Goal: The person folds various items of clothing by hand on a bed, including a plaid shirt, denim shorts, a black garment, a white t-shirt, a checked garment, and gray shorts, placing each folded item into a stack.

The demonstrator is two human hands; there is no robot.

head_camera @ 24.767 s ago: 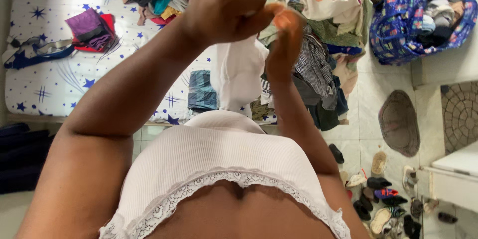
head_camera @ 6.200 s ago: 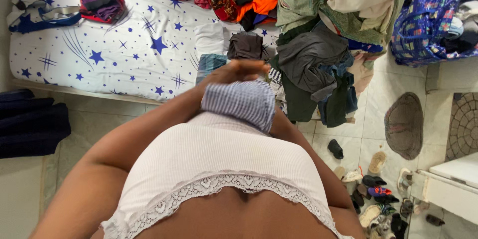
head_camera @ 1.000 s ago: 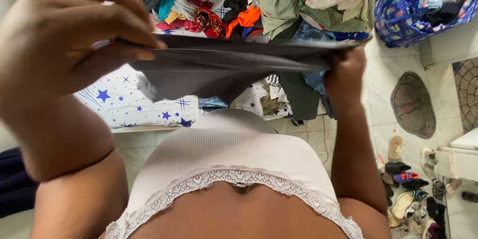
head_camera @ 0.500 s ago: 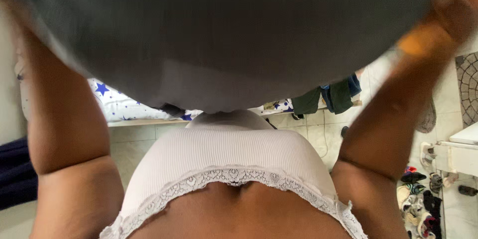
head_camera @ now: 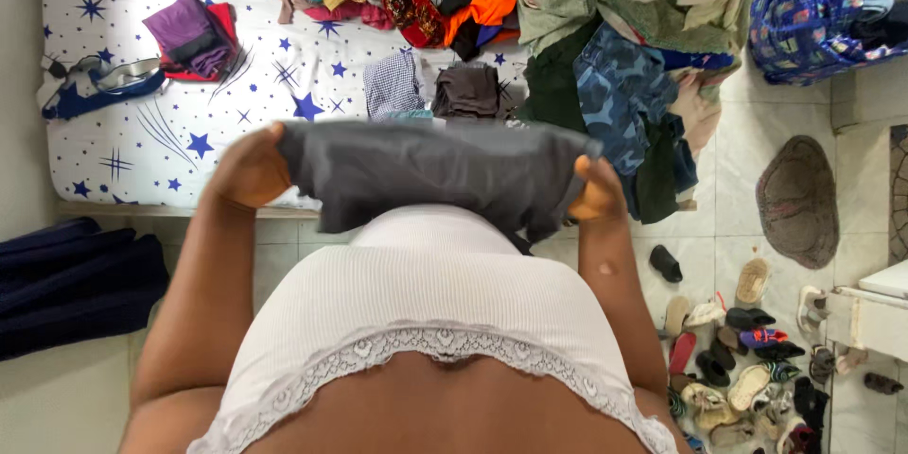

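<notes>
A dark grey garment (head_camera: 435, 175) is stretched flat between my two hands, in front of my chest. My left hand (head_camera: 248, 170) grips its left edge and my right hand (head_camera: 596, 191) grips its right edge. Just beyond it lies a bed (head_camera: 123, 147) with a white sheet printed with blue stars. On the sheet sit small folded pieces: a striped one (head_camera: 392, 85) and a dark brown one (head_camera: 467, 90). A big heap of unfolded clothes (head_camera: 615, 47) covers the bed's right end.
A folded purple and red stack (head_camera: 189, 36) and a navy strap bag (head_camera: 95, 90) lie at the bed's left. Dark blue fabric (head_camera: 66, 274) sits on the floor left. A patterned blue bag (head_camera: 823, 0), a round mat (head_camera: 799, 200) and several shoes (head_camera: 738, 359) are at right.
The grey garment, lifted high and filling the view half a second ago, has come down to chest height and hangs shorter, held level between both hands.
</notes>
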